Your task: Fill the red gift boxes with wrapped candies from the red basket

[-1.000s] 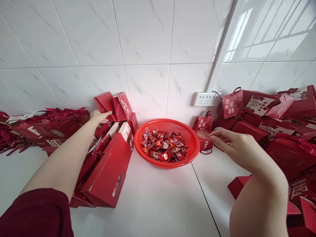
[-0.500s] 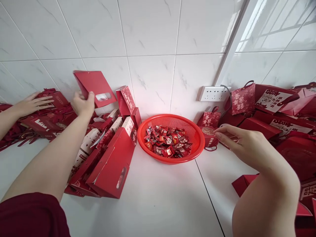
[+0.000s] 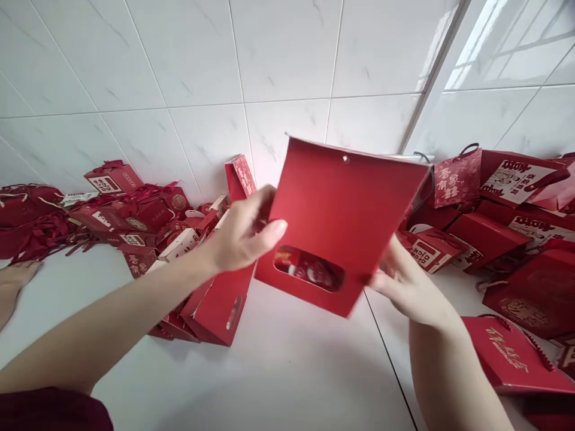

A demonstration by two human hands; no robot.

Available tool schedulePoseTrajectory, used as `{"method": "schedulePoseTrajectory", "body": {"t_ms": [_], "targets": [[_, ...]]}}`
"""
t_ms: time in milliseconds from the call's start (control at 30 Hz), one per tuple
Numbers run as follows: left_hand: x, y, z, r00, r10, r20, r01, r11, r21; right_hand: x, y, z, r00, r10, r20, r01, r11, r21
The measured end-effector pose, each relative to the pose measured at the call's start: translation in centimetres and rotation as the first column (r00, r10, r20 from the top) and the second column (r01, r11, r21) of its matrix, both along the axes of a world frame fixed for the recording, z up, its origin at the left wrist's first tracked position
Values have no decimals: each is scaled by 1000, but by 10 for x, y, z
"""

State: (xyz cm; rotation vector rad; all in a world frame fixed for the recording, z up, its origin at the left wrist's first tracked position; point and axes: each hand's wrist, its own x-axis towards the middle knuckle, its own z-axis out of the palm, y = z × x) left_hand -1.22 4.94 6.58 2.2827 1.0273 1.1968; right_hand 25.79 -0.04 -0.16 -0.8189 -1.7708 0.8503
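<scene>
In front of me, over the counter, a red gift box (image 3: 345,203) with an oval window and a small hole near its top edge is tilted towards me. My left hand (image 3: 245,233) grips its left side, thumb on the front face. At the right edge, my right hand (image 3: 399,281) is closed on the box, with some fingers hidden behind it and slightly blurred. Dark red shiny wrapping shows through the window. The box hides the spot where the red basket of wrapped candies stood.
Left of the box, several red gift boxes (image 3: 224,305) stand in a row on the white counter (image 3: 287,371). More boxes with ribbons (image 3: 148,206) are heaped behind them. Red boxes (image 3: 530,287) crowd the right side. Another person's hand (image 3: 15,287) shows at the far left.
The red box has come from the left to the middle in my left hand. My right hand has moved in to its right edge. The other person's hand has drawn back leftward.
</scene>
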Motion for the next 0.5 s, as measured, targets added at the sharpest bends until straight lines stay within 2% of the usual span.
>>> {"method": "schedulePoseTrajectory", "body": {"t_ms": [67, 133, 233, 300, 367, 400, 433, 467, 500], "targets": [[13, -11, -11, 987, -157, 14, 158, 985, -68, 0, -3, -3, 995, 93, -33, -93, 995, -27], [18, -16, -18, 976, -216, 38, 219, 969, -118, 2, -6, -4, 994, 109, -29, -109, 994, -15], [19, -23, -18, 985, -169, 22, 170, 974, -148, 2, -7, -5, 999, -8, 47, 8, 1000, 7], [14, -24, -11, 984, -176, -10, 173, 975, -142, 1, -5, -3, 992, -110, 55, 111, 994, -23], [-2, -15, 0, 988, -156, -21, 152, 981, -121, 4, -5, 0, 980, -190, 49, 193, 980, -56], [-14, -4, 6, 995, -95, -11, 93, 992, -90, 8, -6, 0, 974, -219, 48, 222, 974, -52], [-30, 12, 13, 1000, 24, -3, -24, 997, -69, 14, -8, 0, 968, -247, 49, 249, 968, -34], [-48, 31, 19, 981, 191, 23, -191, 982, -10, 23, -10, -3, 957, -286, 48, 287, 958, -7], [-68, 54, 23, 934, 355, 35, -357, 933, 46, 34, -12, -7, 939, -340, 43, 339, 940, 31]]}}
